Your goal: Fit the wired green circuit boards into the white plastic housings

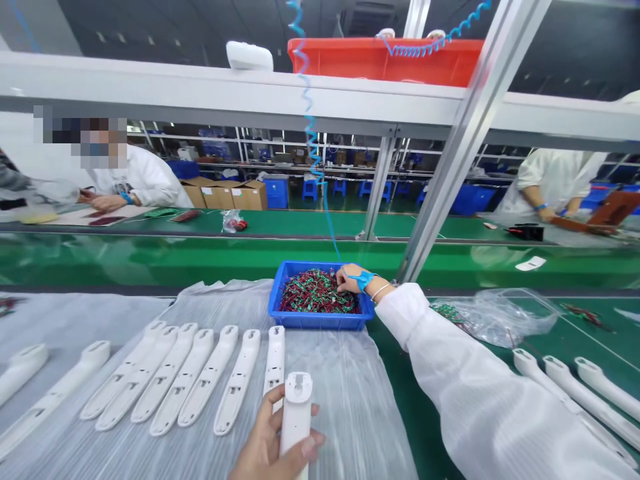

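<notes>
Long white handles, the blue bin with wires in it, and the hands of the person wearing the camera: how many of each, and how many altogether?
Long white handles that show: 13 (1 in the left hand, 12 lying down)
Blue bin with wires: 1
Hands: 2 (left, plus the right hand at the bin)
Total: 16

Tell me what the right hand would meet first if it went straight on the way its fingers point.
Most likely the heap of red-and-green wired parts in the blue bin. The right hand may already touch it; depth is unclear here.
</notes>
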`<move>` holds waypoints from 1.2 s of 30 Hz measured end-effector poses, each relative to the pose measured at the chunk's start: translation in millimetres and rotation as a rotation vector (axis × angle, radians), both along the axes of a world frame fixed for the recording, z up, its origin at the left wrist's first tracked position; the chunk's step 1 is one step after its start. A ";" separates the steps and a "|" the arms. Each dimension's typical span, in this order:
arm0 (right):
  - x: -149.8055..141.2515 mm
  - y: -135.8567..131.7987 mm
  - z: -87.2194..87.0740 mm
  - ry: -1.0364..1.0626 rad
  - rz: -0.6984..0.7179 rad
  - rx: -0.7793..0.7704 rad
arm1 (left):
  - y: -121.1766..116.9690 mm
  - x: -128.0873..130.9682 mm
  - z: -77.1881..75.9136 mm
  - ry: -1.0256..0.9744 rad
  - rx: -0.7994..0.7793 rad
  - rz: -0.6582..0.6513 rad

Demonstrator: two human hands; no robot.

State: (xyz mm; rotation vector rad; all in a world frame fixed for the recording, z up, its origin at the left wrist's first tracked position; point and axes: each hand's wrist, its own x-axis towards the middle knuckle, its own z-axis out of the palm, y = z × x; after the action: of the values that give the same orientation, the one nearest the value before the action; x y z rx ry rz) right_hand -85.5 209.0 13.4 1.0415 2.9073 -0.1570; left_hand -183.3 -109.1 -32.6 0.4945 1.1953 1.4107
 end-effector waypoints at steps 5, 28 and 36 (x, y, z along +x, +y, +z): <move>19.1 0.6 -4.6 0.114 0.000 0.004 | 9.1 0.9 23.0 -0.194 -0.108 -0.002; 102.7 -167.7 28.2 0.639 0.376 0.118 | 28.0 53.7 24.8 -0.148 0.086 -0.048; 103.2 -182.1 21.3 0.661 0.374 0.244 | 21.0 55.6 17.2 -0.103 0.113 -0.092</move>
State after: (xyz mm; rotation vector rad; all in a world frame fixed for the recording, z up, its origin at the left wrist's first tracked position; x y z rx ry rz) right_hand 17.7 26.9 34.7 0.4993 3.7362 -0.1549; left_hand -127.7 -88.1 -15.4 0.5421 1.0026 1.4124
